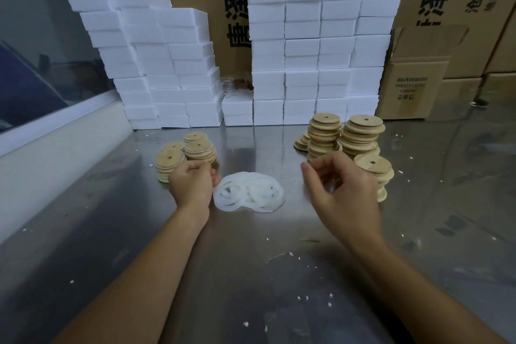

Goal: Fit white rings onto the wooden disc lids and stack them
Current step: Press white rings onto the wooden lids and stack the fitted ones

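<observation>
A loose heap of white rings (pixel 249 192) lies mid-table between my hands. Left of it stand short stacks of wooden disc lids with white rings fitted (pixel 200 151). Taller stacks of bare wooden lids (pixel 360 134) rise on the right. My left hand (pixel 192 185) hovers knuckles-up with its fingers curled under, just in front of the ringed stacks; nothing shows in it. My right hand (pixel 342 190) hangs over the table beside the nearest bare stack (pixel 375 169). Its fingers are loosely curled and thumb and forefinger are apart. What lies in its hollow is hidden.
The worktop is a steel table (pixel 251 260) dotted with white foam crumbs. White foam blocks (pixel 304 50) are piled high along the back, and cardboard boxes (pixel 418 72) stand behind and to the right. A white ledge (pixel 55 134) runs along the left.
</observation>
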A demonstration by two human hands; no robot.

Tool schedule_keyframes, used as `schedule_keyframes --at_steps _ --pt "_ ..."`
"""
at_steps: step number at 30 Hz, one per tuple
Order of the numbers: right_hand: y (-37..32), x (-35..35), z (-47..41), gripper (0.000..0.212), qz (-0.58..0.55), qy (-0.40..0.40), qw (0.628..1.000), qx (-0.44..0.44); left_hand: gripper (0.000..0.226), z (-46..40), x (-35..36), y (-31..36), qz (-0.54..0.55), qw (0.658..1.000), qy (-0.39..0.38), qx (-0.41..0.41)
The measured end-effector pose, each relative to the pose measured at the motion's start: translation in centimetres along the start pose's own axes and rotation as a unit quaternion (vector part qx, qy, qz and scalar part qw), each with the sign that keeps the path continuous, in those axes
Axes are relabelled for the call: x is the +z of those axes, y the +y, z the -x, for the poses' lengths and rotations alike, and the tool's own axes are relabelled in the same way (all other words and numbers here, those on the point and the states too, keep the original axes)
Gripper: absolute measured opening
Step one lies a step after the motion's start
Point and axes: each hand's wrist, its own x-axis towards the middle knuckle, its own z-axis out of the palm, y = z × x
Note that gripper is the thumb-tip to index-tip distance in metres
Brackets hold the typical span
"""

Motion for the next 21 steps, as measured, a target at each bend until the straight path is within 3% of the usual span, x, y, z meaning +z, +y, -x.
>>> schedule_keyframes --at_steps 4,7,9,12,15,18,21 --pt "0.6 -0.9 -0.8 0.010 0.092 0.062 0.993 -0.028 0.012 1.9 -1.0 -0.5 -0.100 0.991 -0.029 0.079" --pt "1.2 -1.4 -1.2 0.009 0.124 0.067 0.989 -0.032 0.013 3.2 -1.6 -0.4 -0.188 0.961 -0.097 0.177" --pt "1.6 -1.5 -1.3 0.008 0.180 0.062 0.982 -0.004 0.011 4.3 -1.9 -0.3 -0.246 0.913 -0.152 0.286" --pt "2.0 -1.6 -1.2 0.023 0.245 0.036 0.967 0.062 0.010 5.3 -2.1 -0.5 -0.336 0.801 -0.217 0.446" --pt "2.3 -2.1 -1.2 0.036 0.270 -0.012 0.956 0.118 0.029 5.7 -1.9 -1.0 -0.414 0.719 -0.255 0.497" --pt "2.4 -2.4 -1.2 0.040 0.275 -0.054 0.946 0.164 0.027 5.5 -1.7 -1.2 -0.434 0.724 -0.267 0.466" --pt "2.6 -2.4 -1.4 0.033 0.276 -0.046 0.945 0.171 0.021 5.4 -1.6 -1.1 -0.425 0.739 -0.283 0.440"
